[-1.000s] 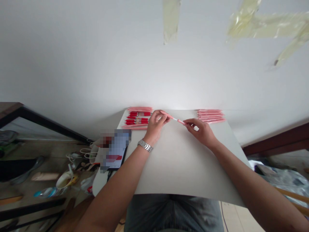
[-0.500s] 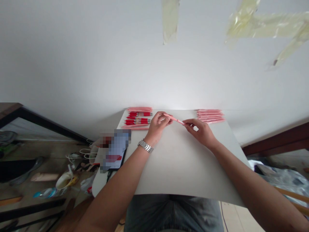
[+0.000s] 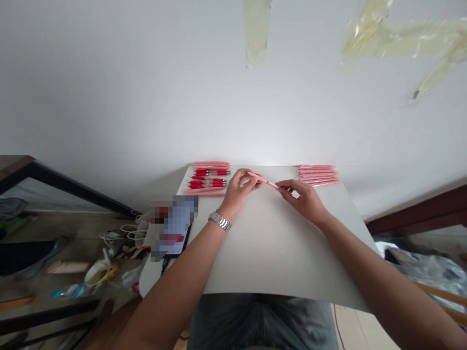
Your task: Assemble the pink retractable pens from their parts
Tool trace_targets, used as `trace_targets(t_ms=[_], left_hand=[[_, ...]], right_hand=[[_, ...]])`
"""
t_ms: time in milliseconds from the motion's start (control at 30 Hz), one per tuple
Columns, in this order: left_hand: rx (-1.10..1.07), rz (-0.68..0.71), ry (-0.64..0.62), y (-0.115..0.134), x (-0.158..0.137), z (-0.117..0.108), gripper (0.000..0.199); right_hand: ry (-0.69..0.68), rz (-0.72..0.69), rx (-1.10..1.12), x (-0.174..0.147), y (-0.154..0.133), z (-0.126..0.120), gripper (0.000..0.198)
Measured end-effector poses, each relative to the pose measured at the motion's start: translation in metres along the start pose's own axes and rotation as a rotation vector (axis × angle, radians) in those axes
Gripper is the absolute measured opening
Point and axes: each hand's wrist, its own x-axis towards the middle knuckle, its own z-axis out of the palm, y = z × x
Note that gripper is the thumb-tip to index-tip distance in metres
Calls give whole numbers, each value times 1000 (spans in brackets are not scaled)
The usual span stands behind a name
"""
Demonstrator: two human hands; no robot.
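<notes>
A slim pink pen (image 3: pixel 265 182) is held slightly tilted above the white table (image 3: pixel 277 243), its left end higher. My left hand (image 3: pixel 241 187), with a metal watch on the wrist, pinches the pen's left part. The fingertips of my right hand (image 3: pixel 301 197) close on its right end. At the table's back left lie several red pens (image 3: pixel 209 183) with dark tips, between pink pens (image 3: pixel 211 165) behind and more pink pens in front. A row of pink pens (image 3: pixel 318 175) rests at the back right.
A phone or tablet (image 3: pixel 177 228), its screen blurred out, lies at the table's left edge beside white cables (image 3: pixel 133 233). The wall (image 3: pixel 233 107) rises right behind the table. On the floor at left are a cup (image 3: pixel 98 273) and a plastic bottle (image 3: pixel 71 291). Plastic bags (image 3: pixel 434 272) lie at right.
</notes>
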Motion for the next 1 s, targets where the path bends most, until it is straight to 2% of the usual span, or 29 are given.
trace_targets(t_ms=[600, 767, 1000], left_hand=[[52, -23, -58, 3, -2, 3, 29], [45, -41, -59, 2, -3, 3, 33], [69, 1, -51, 1, -3, 4, 31]], right_hand=[[-26, 3, 13, 0, 0, -1, 23], [-47, 9, 43, 1, -2, -3, 27], [-50, -25, 6, 2, -4, -5, 29]])
